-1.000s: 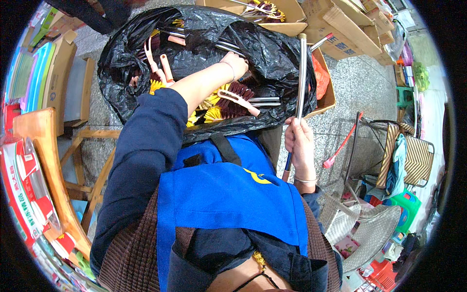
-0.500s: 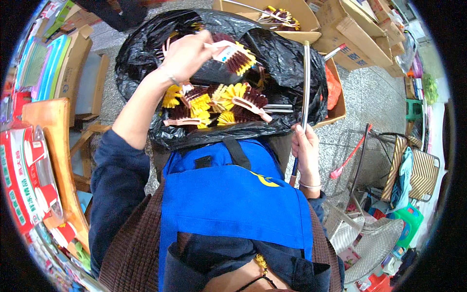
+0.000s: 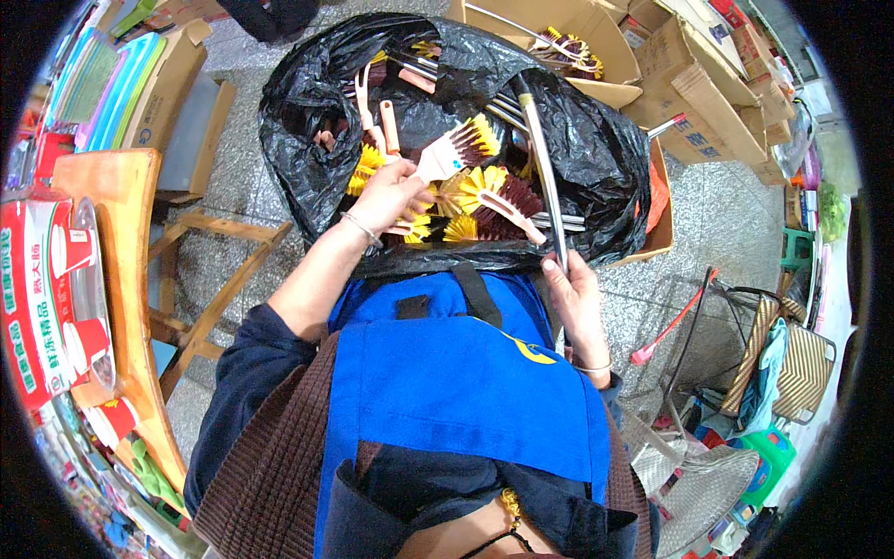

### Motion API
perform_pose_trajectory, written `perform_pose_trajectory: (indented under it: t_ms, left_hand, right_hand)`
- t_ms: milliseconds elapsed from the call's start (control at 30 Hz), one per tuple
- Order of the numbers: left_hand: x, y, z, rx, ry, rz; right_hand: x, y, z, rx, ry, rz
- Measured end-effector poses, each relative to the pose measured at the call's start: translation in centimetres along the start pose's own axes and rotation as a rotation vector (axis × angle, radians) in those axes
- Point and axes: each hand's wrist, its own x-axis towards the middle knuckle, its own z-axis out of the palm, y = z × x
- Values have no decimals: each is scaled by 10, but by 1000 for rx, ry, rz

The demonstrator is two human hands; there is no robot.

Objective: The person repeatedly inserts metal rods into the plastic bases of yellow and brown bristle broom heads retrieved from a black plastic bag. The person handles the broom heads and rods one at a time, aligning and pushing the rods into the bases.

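Note:
My left hand (image 3: 393, 197) is closed around the pale socket of a brush head (image 3: 458, 147) with dark brown and yellow bristles. It is held over a large black plastic bag (image 3: 317, 93). My right hand (image 3: 579, 303) grips a long metal pole (image 3: 548, 172), which slants up and away across the bag's right side; its lower end is partly hidden by the hand. Inside the bag lie several more brush heads (image 3: 507, 200) with pale pink frames, and several metal tubes (image 3: 507, 110). The brush head and the pole are apart.
Behind the bag, an open cardboard box (image 3: 610, 42) holds more brushes. Further cardboard boxes (image 3: 708, 102) stand at the far right. A wooden bench (image 3: 112, 242) with a red-and-white package (image 3: 37, 307) is on the left. A folding chair (image 3: 805, 373) stands on the right.
My left hand has drawn the brush head nearer, down and to the right. The pole's top has tilted to the left, closer to the brush head. The view has shifted slightly.

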Motion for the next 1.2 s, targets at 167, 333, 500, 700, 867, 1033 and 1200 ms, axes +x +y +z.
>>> perform_pose_trajectory:
  t_ms: [167,333,500,700,867,1033,1200]
  left_hand:
    - [5,19,-5,669,80,251]
    - [25,30,6,971,7,262]
    - [49,27,17,571,-62,34]
    - [62,21,19,228,-145,-139]
    - [35,25,14,-597,-358,-23]
    - [14,47,20,-1075,-330,266]
    - [3,62,16,-1168,-165,358]
  right_hand:
    - [-4,8,5,-59,-2,-13]
    - [-9,5,9,-319,4,-75]
    - [-14,-1,12,-339,-14,-87]
    - [-14,3,14,-307,12,-101]
    - [-17,7,10,-192,15,-77]
    - [-22,0,8,-77,30,-160]
    - [-22,-11,16,-355,22,-260]
